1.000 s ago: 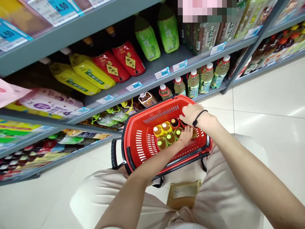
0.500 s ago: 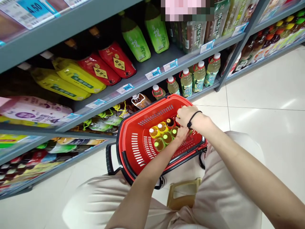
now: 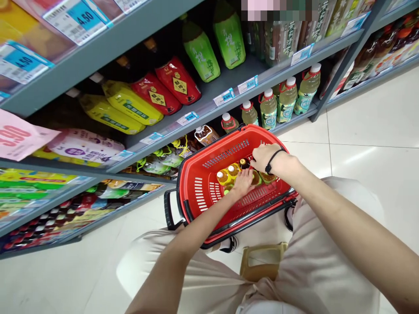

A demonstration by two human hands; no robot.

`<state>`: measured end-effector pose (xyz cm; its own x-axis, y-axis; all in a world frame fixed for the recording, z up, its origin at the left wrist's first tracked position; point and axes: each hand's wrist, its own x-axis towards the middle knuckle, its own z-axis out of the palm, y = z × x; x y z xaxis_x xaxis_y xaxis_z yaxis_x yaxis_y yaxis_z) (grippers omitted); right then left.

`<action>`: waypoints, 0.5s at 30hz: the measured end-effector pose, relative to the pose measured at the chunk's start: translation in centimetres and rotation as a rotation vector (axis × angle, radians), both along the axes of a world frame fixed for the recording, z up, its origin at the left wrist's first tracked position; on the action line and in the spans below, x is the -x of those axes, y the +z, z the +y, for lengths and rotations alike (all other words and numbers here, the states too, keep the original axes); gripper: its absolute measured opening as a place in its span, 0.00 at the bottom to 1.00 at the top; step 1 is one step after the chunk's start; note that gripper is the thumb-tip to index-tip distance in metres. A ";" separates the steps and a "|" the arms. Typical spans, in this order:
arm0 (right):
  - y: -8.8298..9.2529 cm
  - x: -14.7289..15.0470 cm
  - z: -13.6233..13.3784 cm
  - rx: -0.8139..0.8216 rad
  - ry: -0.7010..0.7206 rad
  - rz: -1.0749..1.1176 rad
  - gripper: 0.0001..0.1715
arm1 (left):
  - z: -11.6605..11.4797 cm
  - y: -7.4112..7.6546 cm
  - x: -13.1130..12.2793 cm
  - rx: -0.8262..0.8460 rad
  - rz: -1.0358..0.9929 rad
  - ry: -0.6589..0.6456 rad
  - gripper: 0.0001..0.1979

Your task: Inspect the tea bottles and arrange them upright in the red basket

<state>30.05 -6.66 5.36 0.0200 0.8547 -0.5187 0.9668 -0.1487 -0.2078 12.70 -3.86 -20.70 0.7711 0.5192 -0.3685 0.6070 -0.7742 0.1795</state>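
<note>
A red shopping basket [image 3: 196,209] stands in front of me with several bottles inside. Two yellow bottles [image 3: 223,176] with white caps and a dark bottle [image 3: 244,164] with a yellowish cap line the back. Green bottles [image 3: 267,178] fill the front row, partly covered by my hands. My left hand [image 3: 244,182] lies over the green row, fingers stretched out and apart. At the right of the back row, my right hand [image 3: 264,158], wearing a black wristband, is closed with its fingers pointing down around a bottle top, which it mostly hides.
Shelves of drinks [image 3: 157,126] rise behind the basket, with price tags [image 3: 224,97] along their edges. Large bottles [image 3: 269,109] with red handles stand on the bottom shelf. A black basket handle [image 3: 168,209] juts left. Between my legs is a tan stool [image 3: 262,261].
My left hand has moved left along the green bottles and its fingers have spread. The right hand stays at the back right of the bottles. The view has shifted left.
</note>
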 end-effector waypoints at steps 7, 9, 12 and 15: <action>-0.2 0.6 0.5 0.093 -0.048 0.039 0.28 | 1.1 0.8 8.1 -0.028 0.309 0.107 0.40; -0.5 0.7 0.8 0.116 -0.048 0.035 0.31 | 0.9 0.1 9.0 0.001 0.378 0.133 0.30; -1.5 0.7 1.1 0.141 -0.049 0.020 0.33 | 0.6 -1.0 9.1 0.047 0.420 0.157 0.23; -2.6 0.2 1.2 0.164 -0.050 -0.006 0.34 | 0.5 -1.6 8.7 0.072 0.399 0.180 0.21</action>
<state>29.87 -5.50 2.76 0.0644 0.7563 -0.6510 0.9585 -0.2285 -0.1706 4.01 -3.34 -22.34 0.4609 0.5940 -0.6593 0.7635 -0.6441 -0.0466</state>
